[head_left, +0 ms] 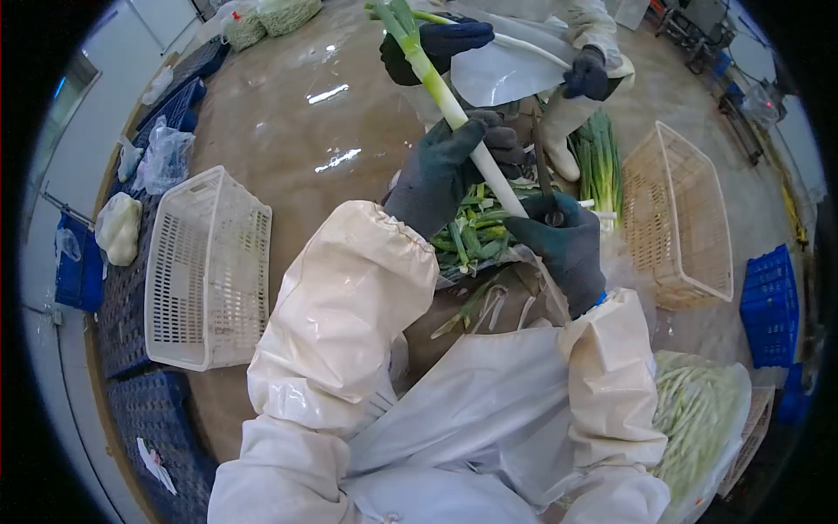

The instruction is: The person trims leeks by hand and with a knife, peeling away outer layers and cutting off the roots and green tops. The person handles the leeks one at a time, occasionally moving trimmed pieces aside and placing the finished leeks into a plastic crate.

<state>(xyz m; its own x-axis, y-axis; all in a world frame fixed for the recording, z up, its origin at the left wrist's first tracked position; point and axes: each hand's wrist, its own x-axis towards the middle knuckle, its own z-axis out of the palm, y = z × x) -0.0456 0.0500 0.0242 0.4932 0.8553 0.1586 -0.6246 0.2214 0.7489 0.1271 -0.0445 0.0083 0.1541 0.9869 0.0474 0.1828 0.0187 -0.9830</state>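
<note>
My left hand (449,170), in a dark green glove, grips the white stalk of a long leek (445,96) that slants up to the left, green end at the top. My right hand (563,244), also gloved, holds a knife (541,166) at the leek's lower end, blade pointing up. Below both hands lies a pile of green leek trimmings (476,234). Across from me a co-worker's dark-gloved hands (436,44) hold another leek over a white apron.
A white plastic basket (205,271) stands on its side at left, a beige basket (676,218) at right. Trimmed leeks (698,419) fill a bag at lower right. A leek bundle (598,162) lies by the co-worker. Blue crates (772,306) line both sides.
</note>
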